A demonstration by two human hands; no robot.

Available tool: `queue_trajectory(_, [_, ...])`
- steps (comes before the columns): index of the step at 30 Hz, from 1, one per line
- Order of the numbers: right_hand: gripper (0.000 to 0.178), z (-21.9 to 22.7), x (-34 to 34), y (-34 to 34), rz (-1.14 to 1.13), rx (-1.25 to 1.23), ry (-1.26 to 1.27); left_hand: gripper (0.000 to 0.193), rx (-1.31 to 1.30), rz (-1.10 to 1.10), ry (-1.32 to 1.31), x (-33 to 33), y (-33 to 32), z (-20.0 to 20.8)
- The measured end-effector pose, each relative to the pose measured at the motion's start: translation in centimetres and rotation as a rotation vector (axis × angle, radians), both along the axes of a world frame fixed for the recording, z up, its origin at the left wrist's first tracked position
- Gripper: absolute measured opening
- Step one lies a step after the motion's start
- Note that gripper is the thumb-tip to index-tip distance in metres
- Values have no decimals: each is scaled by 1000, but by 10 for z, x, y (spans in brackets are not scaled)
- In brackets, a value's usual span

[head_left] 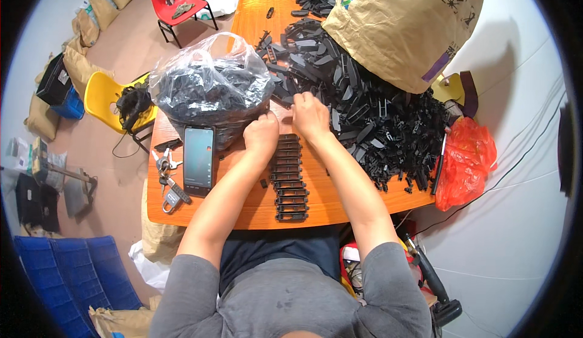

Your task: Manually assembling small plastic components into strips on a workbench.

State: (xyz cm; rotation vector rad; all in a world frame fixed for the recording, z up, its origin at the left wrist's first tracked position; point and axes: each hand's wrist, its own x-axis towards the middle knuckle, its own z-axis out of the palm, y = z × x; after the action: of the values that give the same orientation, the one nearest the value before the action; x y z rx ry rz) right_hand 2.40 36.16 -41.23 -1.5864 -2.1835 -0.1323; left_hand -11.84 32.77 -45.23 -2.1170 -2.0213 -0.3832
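Right grip (311, 117) curled beside jagged plastic heap (384, 120).

Behind the fingers of the left hand (261, 137) and the right hand (311, 119), both bare, run the slim left forearm (226, 195) and right forearm (355, 186), uncovered up to the elbows. Farther back from the fingers, a grey T-shirt (285, 298) begins, its left sleeve (187, 283) and right sleeve (392, 271) short and plain, hemmed just above the elbows. The shirt's front has soft creases and a few small darker spots. Between the fingers and the shirt's lower edge lies dark navy cloth (282, 247), probably trousers, though little of it shows. Farthest from the fingers is the neckline (302, 333).
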Motion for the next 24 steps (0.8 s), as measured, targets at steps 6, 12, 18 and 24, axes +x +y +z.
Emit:
queue_trajectory(6, [15, -2, -6, -22, 119, -116, 85, 3, 67, -96, 0, -16, -6, 0])
queue_trajectory(12, [10, -18, -12, -30, 234, -67, -45, 16, 372, -92, -269, -33, -62, 44])
queue_trajectory(18, [19, -3, 2, -33, 92, -349, 117, 18, 95, -166, -592, -43, -61, 51])
queue_trajectory(24, [19, 19, 32, -85, -88, -133, 587, 19, 70, -294, -410, -19, -13, 38])
